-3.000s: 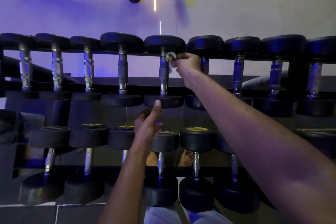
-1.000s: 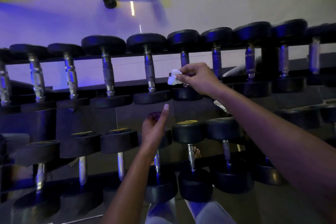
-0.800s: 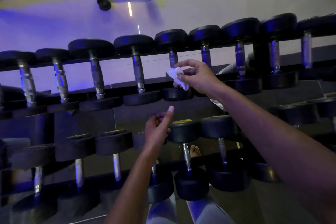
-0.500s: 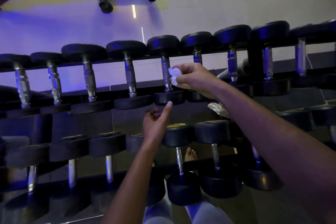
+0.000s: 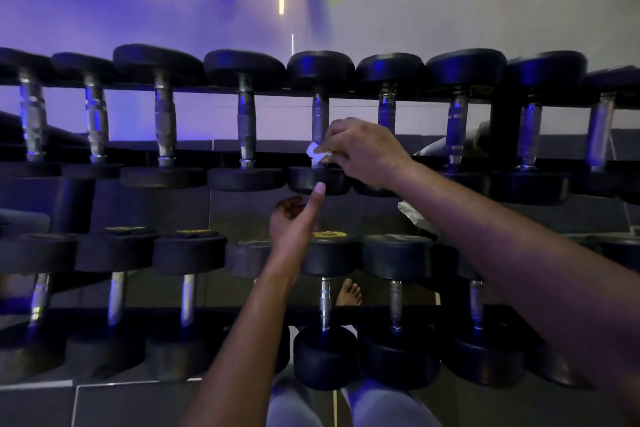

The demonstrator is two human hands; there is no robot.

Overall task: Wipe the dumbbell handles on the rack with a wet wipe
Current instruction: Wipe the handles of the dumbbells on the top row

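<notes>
The wipe [image 5: 316,153], a small white wad, sits pressed against the lower end of a dumbbell handle [image 5: 320,114] on the rack's [image 5: 498,135] upper row, just above that dumbbell's near head [image 5: 317,180]. The right hand [image 5: 363,152] pinches the wipe, its fingers [image 5: 334,130] curled round it and the handle. Just below that near head, the left hand [image 5: 294,218] hovers with its thumb pointing up toward the head and the other fingers loosely curled, holding nothing; whether the thumb touches the head cannot be told. Other dumbbells line the upper row on both sides of the handle, and a lower row [image 5: 394,253] stands beneath. A bare foot [image 5: 349,293] shows under the lower row.
</notes>
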